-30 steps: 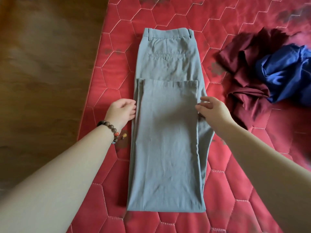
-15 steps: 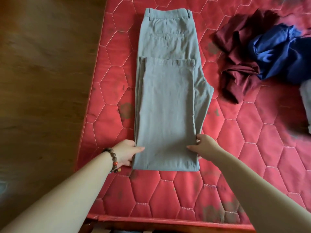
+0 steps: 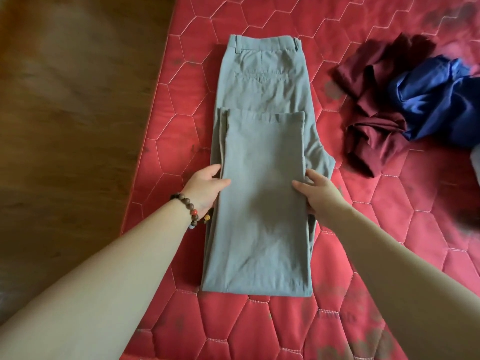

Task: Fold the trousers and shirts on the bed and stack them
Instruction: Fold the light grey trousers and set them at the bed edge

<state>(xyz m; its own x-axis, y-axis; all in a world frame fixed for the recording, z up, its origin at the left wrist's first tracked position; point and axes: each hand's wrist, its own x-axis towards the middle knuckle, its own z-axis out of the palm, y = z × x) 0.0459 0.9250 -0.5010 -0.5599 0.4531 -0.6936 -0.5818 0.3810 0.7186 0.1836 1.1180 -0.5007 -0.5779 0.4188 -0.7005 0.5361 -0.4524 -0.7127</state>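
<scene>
Grey trousers [image 3: 262,157] lie lengthwise on the red quilted mattress [image 3: 389,255], waistband at the far end and the legs folded up over the seat. My left hand [image 3: 206,187], with a bead bracelet on its wrist, holds the left edge of the folded legs, thumb on top and fingertips tucked under the cloth. My right hand [image 3: 318,193] holds the right edge at the same height, thumb on top. A crumpled maroon garment [image 3: 374,133] and a crumpled blue garment [image 3: 436,105] lie to the right.
The mattress's left edge runs along a brown wooden floor [image 3: 72,126]. A bit of pale grey cloth [image 3: 476,162] shows at the right border. Bare mattress lies in front of the trousers' near fold.
Both hands have slid from the near fold of the trousers up to the middle of the folded legs. The camera has tilted, so the mattress's near edge has left view.
</scene>
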